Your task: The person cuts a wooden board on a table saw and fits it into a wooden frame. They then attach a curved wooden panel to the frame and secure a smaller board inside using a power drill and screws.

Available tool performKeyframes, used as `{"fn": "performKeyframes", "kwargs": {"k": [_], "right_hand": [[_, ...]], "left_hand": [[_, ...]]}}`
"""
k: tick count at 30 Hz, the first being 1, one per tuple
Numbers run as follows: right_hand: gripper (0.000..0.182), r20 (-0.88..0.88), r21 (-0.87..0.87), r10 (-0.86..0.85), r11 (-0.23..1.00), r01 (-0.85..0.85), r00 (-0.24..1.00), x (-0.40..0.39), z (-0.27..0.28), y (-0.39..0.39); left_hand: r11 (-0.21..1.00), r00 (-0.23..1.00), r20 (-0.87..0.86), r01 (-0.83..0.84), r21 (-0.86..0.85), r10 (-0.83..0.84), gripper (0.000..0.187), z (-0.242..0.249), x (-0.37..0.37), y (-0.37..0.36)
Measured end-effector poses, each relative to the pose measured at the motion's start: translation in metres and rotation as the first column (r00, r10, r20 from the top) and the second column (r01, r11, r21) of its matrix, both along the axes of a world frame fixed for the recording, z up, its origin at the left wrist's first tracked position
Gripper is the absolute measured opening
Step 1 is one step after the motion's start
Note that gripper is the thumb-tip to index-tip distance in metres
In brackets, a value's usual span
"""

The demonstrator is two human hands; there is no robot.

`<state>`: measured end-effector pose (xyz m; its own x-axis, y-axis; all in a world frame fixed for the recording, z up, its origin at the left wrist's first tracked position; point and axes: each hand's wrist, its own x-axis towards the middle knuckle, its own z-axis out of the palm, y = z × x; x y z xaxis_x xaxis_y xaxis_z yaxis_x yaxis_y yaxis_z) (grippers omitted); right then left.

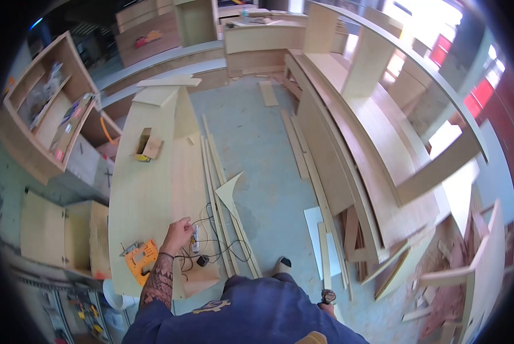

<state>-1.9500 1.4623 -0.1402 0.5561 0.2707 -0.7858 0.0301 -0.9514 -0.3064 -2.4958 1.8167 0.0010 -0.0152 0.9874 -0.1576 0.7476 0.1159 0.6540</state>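
Note:
My left hand (180, 231) is closed, fingers curled together, over the right side of a long pale plywood panel (145, 198). Right beside it is a white power strip (195, 238) with black cables (214, 232) and a black plug adapter (202, 261). An orange jigsaw (141, 262) lies on the panel, left of my forearm. Low by my right side, my right hand (327, 308) is mostly hidden, closed around a small dark, rounded object (327, 296) that I cannot make out. That object overlaps the near end of a narrow wood strip (324, 252).
An opened cardboard box (148, 145) sits farther up the panel. Long wood strips (211, 189) and a triangular offcut (228, 190) lie beside it on the floor. A curved wooden counter frame (349, 155) stands at right, near scrap wood (435, 298). An open cabinet (50, 114) stands at left.

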Motion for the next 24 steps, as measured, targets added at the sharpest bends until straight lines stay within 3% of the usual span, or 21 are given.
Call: {"fn": "performKeyframes", "kwargs": {"k": [3,5,7,9,10,11,12,13,14,15,17,18,19,22,24], "right_hand": [[0.018,-0.111,0.190,-0.115,0.972,0.135,0.987,0.105,-0.086,0.076],[0.019,-0.051,0.320,-0.012,0.947,0.028,0.999,0.139,-0.070,0.147],[0.025,0.028,0.294,0.075,0.952,-0.079,0.997,0.153,-0.049,0.215],[0.049,0.108,0.364,0.124,0.918,-0.156,0.986,0.157,-0.028,0.275],[0.072,0.047,0.541,0.196,0.819,-0.190,0.979,0.169,-0.045,0.296],[0.072,0.058,0.542,0.222,0.812,-0.217,0.973,0.168,-0.040,0.325],[0.078,0.115,0.610,0.319,0.724,-0.320,0.941,0.162,-0.026,0.349],[0.083,0.179,0.667,0.404,0.620,-0.413,0.897,0.156,-0.016,0.368],[0.078,0.011,0.649,0.352,0.710,-0.274,0.936,0.123,0.033,0.394],[0.078,0.031,0.650,0.367,0.699,-0.298,0.930,0.120,0.027,0.417],[0.058,0.318,0.681,0.580,0.411,-0.606,0.750,0.131,0.002,0.459],[0.053,0.218,0.752,0.549,0.433,-0.497,0.807,0.155,-0.044,0.474],[0.049,0.103,0.807,0.518,0.455,-0.376,0.849,0.136,-0.036,0.505],[0.049,0.124,0.805,0.527,0.442,-0.396,0.841,0.110,-0.005,0.589],[0.048,0.121,0.810,0.528,0.438,-0.391,0.841,0.085,0.003,0.640]], "left_hand": [[0.996,0.997,-0.076,0.006,0.088,0.001,0.037,0.013,0.013,0.040],[0.995,0.993,-0.111,-0.029,0.091,0.039,0.038,0.007,0.004,0.074],[0.989,0.985,-0.134,-0.091,0.117,0.106,0.028,0.011,-0.003,0.114],[0.971,0.963,-0.184,-0.167,0.171,0.198,0.023,0.018,-0.021,0.162],[0.956,0.943,-0.226,-0.198,0.214,0.246,0.024,0.019,-0.034,0.190],[0.898,0.913,-0.189,-0.287,0.335,0.363,0.025,0.006,-0.055,0.219],[0.817,0.873,-0.139,-0.368,0.444,0.468,0.028,-0.005,-0.080,0.248],[0.800,0.847,-0.121,-0.428,0.420,0.517,0.030,0.003,-0.102,0.274],[0.781,0.821,-0.101,-0.486,0.393,0.562,0.033,0.008,-0.126,0.302],[0.769,0.813,-0.082,-0.506,0.391,0.577,0.033,0.001,-0.153,0.330],[0.675,0.743,-0.084,-0.548,0.494,0.664,0.030,-0.023,-0.213,0.385],[0.652,0.732,-0.055,-0.568,0.502,0.679,0.030,-0.030,-0.233,0.406],[0.680,0.718,-0.117,-0.576,0.454,0.686,0.029,-0.037,-0.252,0.422],[0.812,0.755,-0.301,-0.525,0.256,0.583,0.024,-0.044,-0.282,0.441],[0.872,0.830,-0.282,-0.422,0.248,0.482,0.019,-0.075,-0.306,0.447]]}}
